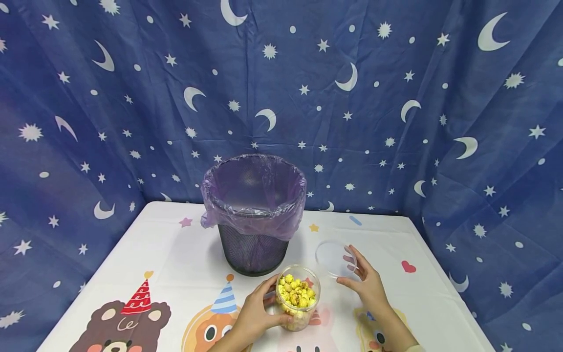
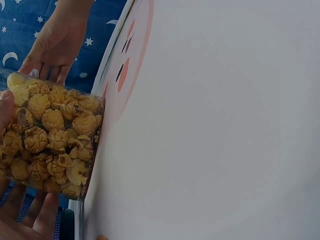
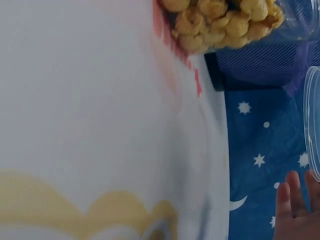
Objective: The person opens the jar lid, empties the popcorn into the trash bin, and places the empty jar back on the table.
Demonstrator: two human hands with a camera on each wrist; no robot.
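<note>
A clear round jar (image 1: 303, 320) of yellow and brown popcorn (image 1: 295, 292) stands uncapped near the front of the table. My left hand (image 1: 257, 315) grips its left side, thumb at the front and fingers behind. Up close in the left wrist view, popcorn (image 2: 52, 135) shows through the jar wall. To the right of the jar, my right hand (image 1: 367, 283) holds a clear round lid (image 1: 330, 256) by its right edge, between thumb and fingers. Only part of that lid (image 3: 313, 122) shows at the right wrist view's edge, with fingertips (image 3: 283, 192) below it.
Behind the jar stands a black mesh bin (image 1: 252, 249) lined with a purple plastic bag (image 1: 259, 222). A white tablecloth (image 1: 184, 259) with cartoon prints covers the table. The blue curtain (image 1: 308, 122) with moons and stars hangs around the back and sides.
</note>
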